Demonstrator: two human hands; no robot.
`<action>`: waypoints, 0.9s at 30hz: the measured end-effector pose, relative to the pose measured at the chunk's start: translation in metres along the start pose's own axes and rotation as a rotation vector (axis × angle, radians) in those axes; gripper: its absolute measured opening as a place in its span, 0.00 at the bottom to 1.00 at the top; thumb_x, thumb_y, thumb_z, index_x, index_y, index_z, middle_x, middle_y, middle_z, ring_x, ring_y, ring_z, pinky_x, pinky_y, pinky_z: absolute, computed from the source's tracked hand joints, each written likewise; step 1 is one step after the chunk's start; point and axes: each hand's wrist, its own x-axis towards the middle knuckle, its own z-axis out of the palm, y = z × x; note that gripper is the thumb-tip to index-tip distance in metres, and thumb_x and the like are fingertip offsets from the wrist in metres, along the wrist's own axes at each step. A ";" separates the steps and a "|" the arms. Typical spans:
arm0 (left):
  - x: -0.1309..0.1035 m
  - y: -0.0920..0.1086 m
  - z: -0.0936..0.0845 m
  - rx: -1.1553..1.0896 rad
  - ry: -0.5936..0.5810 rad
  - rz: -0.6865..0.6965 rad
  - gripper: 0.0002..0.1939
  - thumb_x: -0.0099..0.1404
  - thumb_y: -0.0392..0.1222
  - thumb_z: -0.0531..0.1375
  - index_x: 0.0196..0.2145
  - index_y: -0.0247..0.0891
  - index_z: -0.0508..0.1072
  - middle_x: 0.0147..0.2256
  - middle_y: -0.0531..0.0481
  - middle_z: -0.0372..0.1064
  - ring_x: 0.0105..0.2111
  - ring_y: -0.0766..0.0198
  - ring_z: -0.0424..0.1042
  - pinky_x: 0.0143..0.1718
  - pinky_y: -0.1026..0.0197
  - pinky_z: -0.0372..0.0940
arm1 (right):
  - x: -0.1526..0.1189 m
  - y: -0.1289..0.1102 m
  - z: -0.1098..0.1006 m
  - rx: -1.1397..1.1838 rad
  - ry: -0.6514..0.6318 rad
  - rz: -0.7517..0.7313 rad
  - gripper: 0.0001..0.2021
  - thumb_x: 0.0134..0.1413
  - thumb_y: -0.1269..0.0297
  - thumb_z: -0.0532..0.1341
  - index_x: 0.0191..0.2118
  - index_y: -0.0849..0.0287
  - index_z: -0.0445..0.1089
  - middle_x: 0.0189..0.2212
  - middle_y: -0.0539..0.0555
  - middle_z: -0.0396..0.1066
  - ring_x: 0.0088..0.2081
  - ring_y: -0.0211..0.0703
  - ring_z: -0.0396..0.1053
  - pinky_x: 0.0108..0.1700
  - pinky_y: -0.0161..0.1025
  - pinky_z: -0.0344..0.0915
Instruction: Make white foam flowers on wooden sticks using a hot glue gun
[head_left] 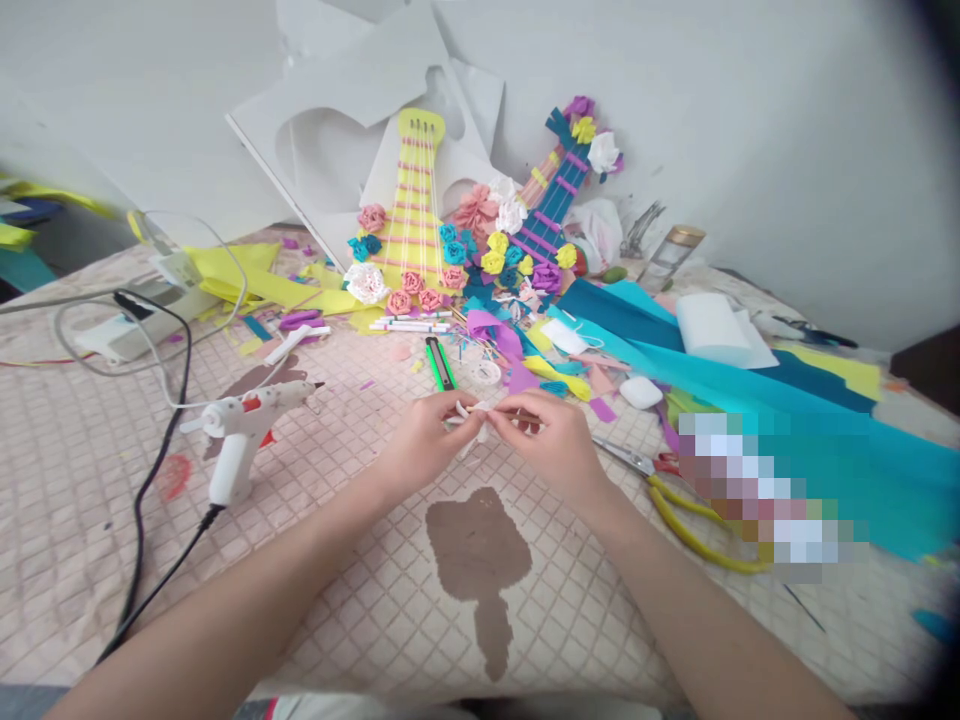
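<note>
Both hands meet near the middle of the table. Between their fingertips is a small piece of white paper (484, 408), partly hidden by the fingers. My left hand (435, 437) pinches its left side. My right hand (551, 440) is closed on a thin brown stick (517, 415) whose tip reaches the white paper. Just behind my left hand lies a green cutter (439, 364), with a roll of clear tape (480, 373) beside it. A brown stain (478, 545) marks the quilted cloth below the hands.
A white glue gun (238, 440) with its cord lies left. Scissors (690, 500) and teal paper (847, 440) are at right. Behind stand yellow (420, 200) and blue (551, 205) paper guitars with paper flowers. A power strip (135, 320) sits back left.
</note>
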 end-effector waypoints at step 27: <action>0.003 0.000 0.002 -0.363 -0.096 -0.182 0.13 0.57 0.48 0.57 0.30 0.34 0.71 0.20 0.56 0.61 0.20 0.72 0.57 0.21 0.69 0.52 | -0.002 -0.002 -0.002 -0.142 0.037 -0.071 0.07 0.52 0.66 0.59 0.28 0.60 0.73 0.23 0.51 0.70 0.24 0.34 0.63 0.27 0.33 0.58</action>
